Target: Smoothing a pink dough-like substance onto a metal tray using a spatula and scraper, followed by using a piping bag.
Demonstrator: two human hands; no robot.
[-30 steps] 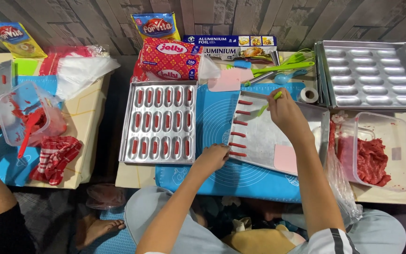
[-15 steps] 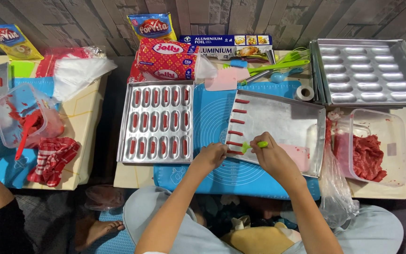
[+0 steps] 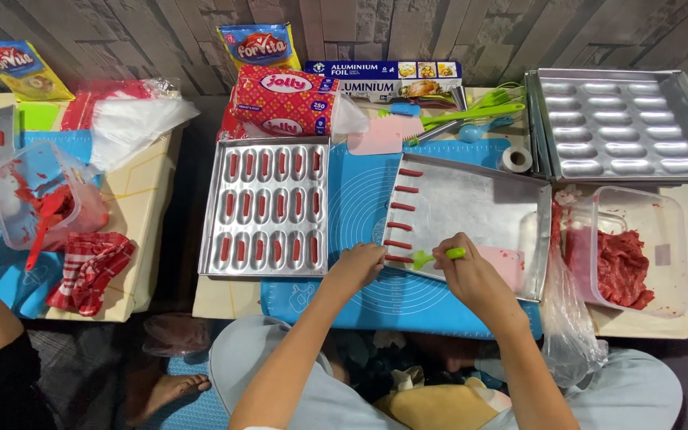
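Green spatula (image 3: pixel 433 256). Shiny silver tray (image 3: pixel 479 209) with red strips (image 3: pixel 401 224) along one edge. Silver mould (image 3: pixel 267 209) full of red fillings. Blue mat (image 3: pixel 360 191) with thin white circles. Pink scraper (image 3: pixel 376 140). Red meat (image 3: pixel 623 269) in a clear tub (image 3: pixel 674 239). Red and white checked cloth (image 3: pixel 89 271). Red pack (image 3: pixel 287 99) with white dots. Pale yellow table (image 3: pixel 141 215).
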